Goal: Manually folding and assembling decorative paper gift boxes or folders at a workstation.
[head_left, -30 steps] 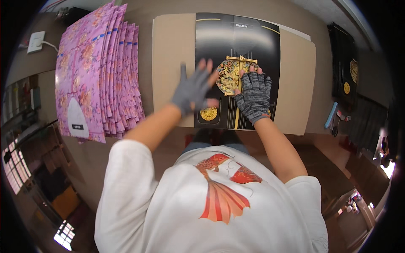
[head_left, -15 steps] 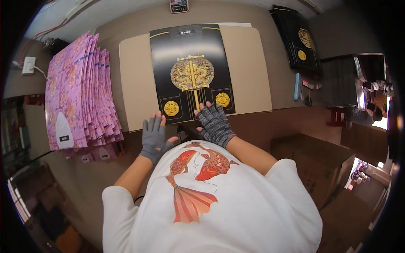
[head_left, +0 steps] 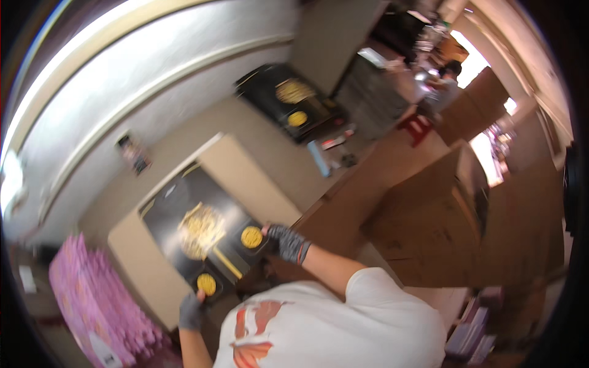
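Observation:
A flat glossy black sheet-like piece [head_left: 178, 211] with a gold round emblem lies on a beige cardboard board [head_left: 245, 172]. Two smaller yellow discs sit near its near corners. My left hand [head_left: 192, 311], in a grey fingerless glove, is at the near left corner, fingertips by the edge. At the near right corner, beside the other yellow disc, is my right hand [head_left: 287, 243] in a darker mottled fingerless glove. Both hands are smeared by motion, so whether their fingers pinch the edge is unclear.
Pink floral folded pieces [head_left: 101, 300] stand in a thick row at left. A phone [head_left: 134, 153] is beyond the board. Toward the right lie more black gold-printed pieces [head_left: 288, 98] and a light blue object [head_left: 319, 158]. A large cardboard box [head_left: 429, 214] stands right; a person [head_left: 445, 86] is farther back.
The view has swung right and tilted, bringing the box and the person into sight. My hands have moved apart, to the black piece's two near corners.

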A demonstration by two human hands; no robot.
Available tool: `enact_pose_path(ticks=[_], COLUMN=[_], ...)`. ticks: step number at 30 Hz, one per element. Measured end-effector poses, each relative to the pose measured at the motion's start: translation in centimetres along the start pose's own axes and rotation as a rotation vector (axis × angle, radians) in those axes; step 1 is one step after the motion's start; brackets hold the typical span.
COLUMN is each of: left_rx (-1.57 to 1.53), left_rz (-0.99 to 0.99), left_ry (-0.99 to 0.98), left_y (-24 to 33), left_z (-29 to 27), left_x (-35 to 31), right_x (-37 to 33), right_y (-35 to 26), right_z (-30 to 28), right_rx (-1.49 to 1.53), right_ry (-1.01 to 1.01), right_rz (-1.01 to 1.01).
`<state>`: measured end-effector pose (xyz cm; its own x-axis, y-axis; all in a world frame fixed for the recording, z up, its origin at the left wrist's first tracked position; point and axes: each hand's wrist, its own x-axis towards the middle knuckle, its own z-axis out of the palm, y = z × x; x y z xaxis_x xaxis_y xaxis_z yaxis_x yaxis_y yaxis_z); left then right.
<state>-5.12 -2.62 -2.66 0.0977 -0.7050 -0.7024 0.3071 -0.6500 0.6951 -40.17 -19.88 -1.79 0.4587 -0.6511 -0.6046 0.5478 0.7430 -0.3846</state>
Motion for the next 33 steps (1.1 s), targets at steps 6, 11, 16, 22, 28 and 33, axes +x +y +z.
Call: enact_pose_path(ticks=[6,11,16,22,28,33], left_rx=[-0.009,-0.023,0.256,0.017,-0.225,-0.127], left_rz=[-0.055,-0.105,0.130,0.117,0.007,0.056], left_ry=[-0.170,-0.350,-0.189,0.090,0.112,0.120], left_y=[0.1,3.6,4.3,3.0,3.1,3.1], left_z=[10.1,15.0,13.9,7.3,7.2,7.3], left_x=[2.2,2.7,3.6,4.7,5.2,5.0], right_x=[-1.9,-2.4,0.4,8.7,15.1,15.8], right_y=[1.6,-7.1,-21.6,-32.3,-33.3,-27.1], right_z=[1.7,1.2,-1.3,-2.2,-4.1,-5.2], right_rx=[-0.557,-0.680,-0.469,-0.388,-0.379,-0.701], right_ry=[0.216,0.156,0.324,0.801,0.734,0.365], right_rz=[0.032,-0.286,-0.606,-0.445,-0.676,-0.723])
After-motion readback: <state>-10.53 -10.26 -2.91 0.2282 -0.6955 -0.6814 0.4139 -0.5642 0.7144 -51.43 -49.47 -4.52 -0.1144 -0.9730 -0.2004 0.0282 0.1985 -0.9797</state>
